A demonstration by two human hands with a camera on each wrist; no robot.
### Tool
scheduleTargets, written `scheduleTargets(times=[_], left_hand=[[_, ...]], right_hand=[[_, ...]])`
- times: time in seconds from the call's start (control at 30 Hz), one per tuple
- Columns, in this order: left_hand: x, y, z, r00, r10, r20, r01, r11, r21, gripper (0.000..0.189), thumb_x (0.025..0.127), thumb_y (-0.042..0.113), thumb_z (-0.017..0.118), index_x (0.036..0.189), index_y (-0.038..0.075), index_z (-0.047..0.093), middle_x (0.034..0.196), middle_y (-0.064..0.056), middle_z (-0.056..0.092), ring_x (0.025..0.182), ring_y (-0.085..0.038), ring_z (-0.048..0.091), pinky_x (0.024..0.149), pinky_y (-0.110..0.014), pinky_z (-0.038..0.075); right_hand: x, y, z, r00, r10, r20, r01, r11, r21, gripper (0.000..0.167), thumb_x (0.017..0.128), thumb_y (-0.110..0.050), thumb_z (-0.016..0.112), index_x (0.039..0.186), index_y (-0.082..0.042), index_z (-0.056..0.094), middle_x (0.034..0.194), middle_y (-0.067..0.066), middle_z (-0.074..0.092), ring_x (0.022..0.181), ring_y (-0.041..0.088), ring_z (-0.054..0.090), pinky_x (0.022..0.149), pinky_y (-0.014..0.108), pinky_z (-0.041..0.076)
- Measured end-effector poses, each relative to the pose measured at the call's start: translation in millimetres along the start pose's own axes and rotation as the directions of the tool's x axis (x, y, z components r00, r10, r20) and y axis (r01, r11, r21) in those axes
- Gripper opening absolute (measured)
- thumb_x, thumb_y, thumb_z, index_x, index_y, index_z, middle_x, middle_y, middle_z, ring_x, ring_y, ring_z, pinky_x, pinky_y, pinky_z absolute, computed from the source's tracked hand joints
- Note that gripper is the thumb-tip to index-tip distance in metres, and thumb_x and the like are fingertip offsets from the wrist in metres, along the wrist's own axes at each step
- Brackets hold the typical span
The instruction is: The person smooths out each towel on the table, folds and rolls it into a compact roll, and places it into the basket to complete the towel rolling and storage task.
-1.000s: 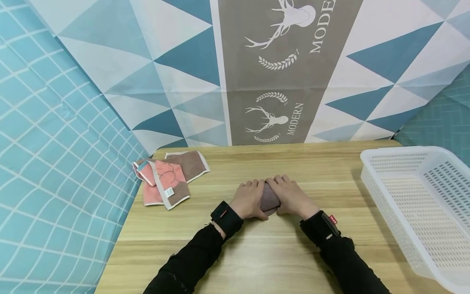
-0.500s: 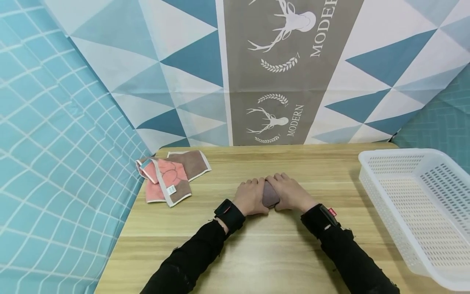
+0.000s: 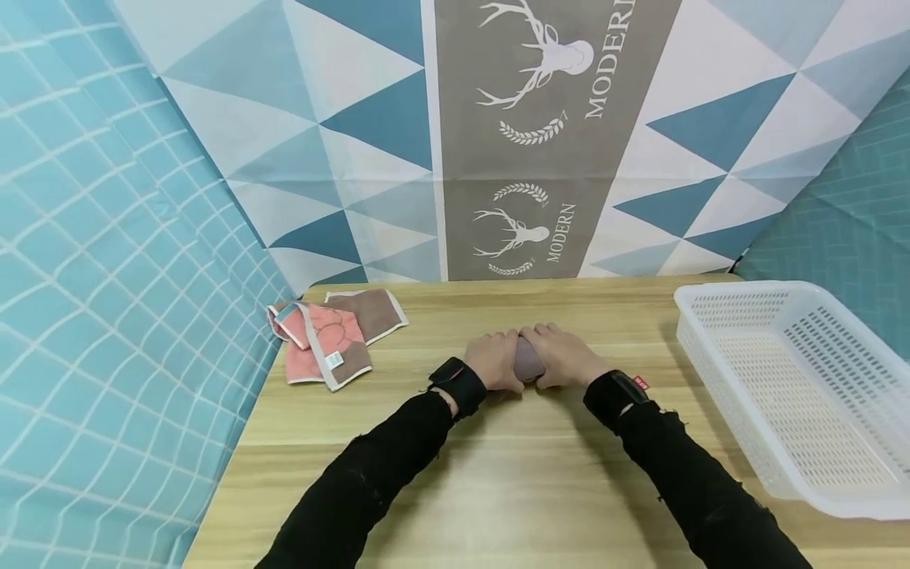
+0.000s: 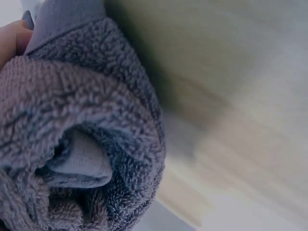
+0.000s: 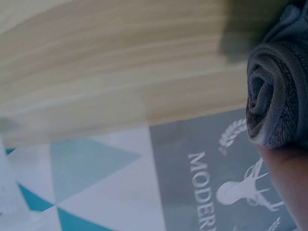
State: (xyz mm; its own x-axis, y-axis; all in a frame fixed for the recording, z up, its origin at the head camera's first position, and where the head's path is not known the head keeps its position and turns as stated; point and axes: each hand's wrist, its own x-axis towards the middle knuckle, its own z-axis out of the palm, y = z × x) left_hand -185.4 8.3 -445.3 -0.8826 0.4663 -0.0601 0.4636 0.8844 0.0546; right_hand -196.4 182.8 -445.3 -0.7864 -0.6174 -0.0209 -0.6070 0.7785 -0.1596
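Towel: the rolled grey-brown fleece towel [image 3: 527,360] lies mid-table on the light wooden table [image 3: 498,490], its long axis running 9 to 3.
My left hand [image 3: 495,359]: curled over its 9 o'clock end.
My right hand [image 3: 565,357]: curled over its 3 o'clock end, equally near.

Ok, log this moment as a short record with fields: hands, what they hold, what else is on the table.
left hand: left hand grips the left end of the rolled grey-brown terry towel
right hand: right hand grips its right end
towel state: rolled into a tight spiral, lying on the light wooden table
table left: pink and brown towels with pale edging, lying loose near the far corner
table right: white perforated plastic basket, nothing visible inside
backdrop: blue triangle cloth with grey deer print
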Motion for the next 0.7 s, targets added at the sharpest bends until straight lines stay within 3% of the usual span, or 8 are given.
scheduleTargets(times=[0.23,0.37,0.7], left_hand=[[24.4,28.6,-26.8,1.0,0.021,0.015,-0.021,1.0,-0.014,0.087,0.07,0.053,0.083,0.139,0.012,0.05,0.117,-0.003,0.068,0.1,-0.02,0.067,0.079,-0.035,0.056],[34.4,46.9,-47.4,0.998,0.066,-0.025,-0.066,0.998,-0.024,0.086,0.071,0.052,0.083,0.14,0.015,0.049,0.119,0.0,0.067,0.101,-0.015,0.066,0.078,-0.033,0.056],[30.4,89.1,-91.8,0.966,0.178,-0.189,-0.184,0.983,-0.013,0.082,0.077,0.058,0.075,0.141,0.017,0.046,0.121,0.001,0.063,0.102,-0.013,0.065,0.081,-0.029,0.053]], right_hand=[[-24.5,23,-31,0.997,-0.018,-0.07,0.018,1.0,0.01,0.078,0.065,-0.016,0.091,0.13,-0.001,0.051,0.121,0.023,0.059,0.113,0.043,0.056,0.094,0.056,0.048],[-44.3,32,-59,0.994,-0.02,-0.109,0.021,1.0,0.014,0.076,0.065,-0.011,0.09,0.128,0.0,0.05,0.119,0.025,0.058,0.112,0.046,0.055,0.092,0.059,0.046],[-90.2,36,-131,0.997,0.043,-0.061,-0.051,0.989,-0.14,0.068,0.068,-0.008,0.085,0.126,0.0,0.051,0.119,0.026,0.058,0.11,0.045,0.055,0.085,0.057,0.048]])
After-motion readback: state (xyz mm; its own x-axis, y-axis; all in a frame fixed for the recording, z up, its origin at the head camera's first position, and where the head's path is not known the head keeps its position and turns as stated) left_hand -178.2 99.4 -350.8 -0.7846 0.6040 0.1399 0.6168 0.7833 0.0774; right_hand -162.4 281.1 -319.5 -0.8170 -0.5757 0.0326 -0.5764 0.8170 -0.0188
